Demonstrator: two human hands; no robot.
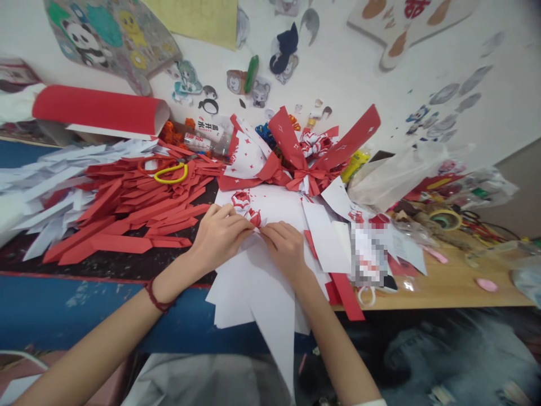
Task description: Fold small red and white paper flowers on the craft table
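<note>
My left hand [224, 228] is closed in a pinch, and its fingertips meet those of my right hand [285, 242] over the white paper [253, 270]. Both pinch the paper's gathered upper part; the exact fold is hidden behind the fingers. Just above the fingertips are small red-and-white folded paper flowers [241, 199]. Below, the white paper spreads out and a long pointed corner hangs past the table edge. Behind the hands stands a finished-looking bouquet in red and white patterned wrapping [308, 175], tied with a red bow.
To the left lie heaps of red paper strips [139, 211] and white paper strips [46, 186], with yellow-handled scissors [171, 173] on top. A red paper roll [101, 110] lies behind them. At right are a plastic bag [393, 175], a tape roll [445, 220] and loose papers.
</note>
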